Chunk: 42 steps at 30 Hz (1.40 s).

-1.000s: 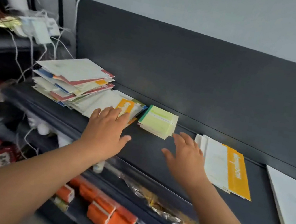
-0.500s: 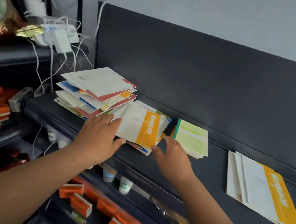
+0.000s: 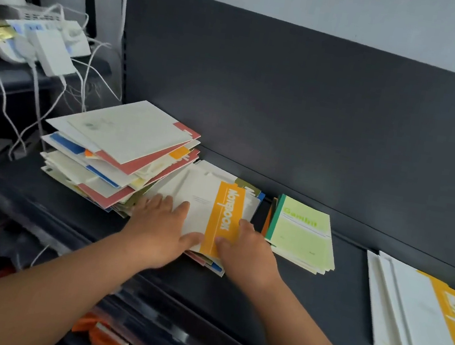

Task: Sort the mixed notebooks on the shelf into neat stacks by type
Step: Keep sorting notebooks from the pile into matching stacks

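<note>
A white notebook with an orange band [image 3: 215, 215] lies on top of a low, slipped pile at the shelf's middle. My left hand [image 3: 158, 230] rests flat on its white cover, fingers spread and thumb along the front edge. At the notebook's front right corner is my right hand [image 3: 248, 253], thumb on the orange band and fingers curled round the edge. A tall messy pile of mixed notebooks [image 3: 122, 153] leans just left of it. A stack of green notebooks [image 3: 303, 237] lies to the right, apart. Further right is a stack of white, orange-banded notebooks [image 3: 417, 316].
The dark shelf [image 3: 328, 299] has a dark back panel close behind the piles. White chargers and cables [image 3: 49, 51] hang at the upper left, next to the tall pile. Orange packets [image 3: 106, 340] sit on the shelf below.
Both hands have moved onto the orange-banded notebook. The right hand came left from beside the right-hand stack. The left hand slid right off the tall pile's edge.
</note>
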### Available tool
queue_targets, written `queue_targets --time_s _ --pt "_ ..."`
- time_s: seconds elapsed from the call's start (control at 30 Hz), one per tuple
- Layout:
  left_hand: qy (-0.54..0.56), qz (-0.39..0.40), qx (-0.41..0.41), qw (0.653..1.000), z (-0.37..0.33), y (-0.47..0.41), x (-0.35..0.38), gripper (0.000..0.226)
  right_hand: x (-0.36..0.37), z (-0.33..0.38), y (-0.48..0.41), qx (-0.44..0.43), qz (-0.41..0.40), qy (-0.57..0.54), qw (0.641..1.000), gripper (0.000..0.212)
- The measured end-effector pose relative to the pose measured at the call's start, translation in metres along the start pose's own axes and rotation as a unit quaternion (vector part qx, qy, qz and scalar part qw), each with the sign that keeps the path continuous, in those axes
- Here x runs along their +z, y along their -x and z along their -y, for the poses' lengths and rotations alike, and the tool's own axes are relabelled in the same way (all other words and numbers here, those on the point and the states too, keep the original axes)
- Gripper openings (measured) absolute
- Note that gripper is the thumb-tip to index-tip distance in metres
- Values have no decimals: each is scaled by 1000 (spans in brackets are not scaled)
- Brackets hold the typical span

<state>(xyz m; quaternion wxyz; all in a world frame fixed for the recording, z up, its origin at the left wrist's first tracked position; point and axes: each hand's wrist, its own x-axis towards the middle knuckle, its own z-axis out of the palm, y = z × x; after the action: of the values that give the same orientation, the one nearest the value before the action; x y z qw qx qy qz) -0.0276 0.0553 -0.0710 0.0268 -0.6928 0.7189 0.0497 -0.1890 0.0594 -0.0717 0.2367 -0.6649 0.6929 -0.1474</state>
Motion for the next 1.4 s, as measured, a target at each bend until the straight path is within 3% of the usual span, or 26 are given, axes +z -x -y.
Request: queue_targets --time_s 0.27,0.47,0.6,0.67,0.8,0.9,1.0,1.13,1.17,1.3,1.4 --pt "35 17 76 996 9 -16 -1 72 1 15 -9 75 -58 -132 987 43" --pt "72 28 119 990 22 -20 -8 65 -2 25 -6 109 -145 -296 938 64" --pt "88 22 138 986 26 -18 -12 56 0 37 -6 106 -155 -376 908 63" --pt "115 22 141 983 29 -17 -15 51 1 41 -7 129 -133 -415 891 54" --pt "206 33 141 968 35 -17 -23 43 -2 40 -4 150 -135 -449 871 14" --pt "316 37 124 940 36 -19 -27 35 -10 38 4 129 -156 -471 859 15" --pt "452 36 57 890 33 -22 -35 34 -19 34 16 112 -175 -499 841 15" --pt "626 114 -10 771 24 -19 -50 22 -24 26 29 114 -205 -500 834 21" --pt "642 120 -4 758 21 -16 -51 21 -26 23 33 118 -217 -488 837 22" --pt "612 84 66 784 1 -5 -52 17 -35 6 49 135 -259 -420 859 16" --pt "611 82 92 782 -24 2 -51 19 -46 -11 62 147 -291 -385 864 14"
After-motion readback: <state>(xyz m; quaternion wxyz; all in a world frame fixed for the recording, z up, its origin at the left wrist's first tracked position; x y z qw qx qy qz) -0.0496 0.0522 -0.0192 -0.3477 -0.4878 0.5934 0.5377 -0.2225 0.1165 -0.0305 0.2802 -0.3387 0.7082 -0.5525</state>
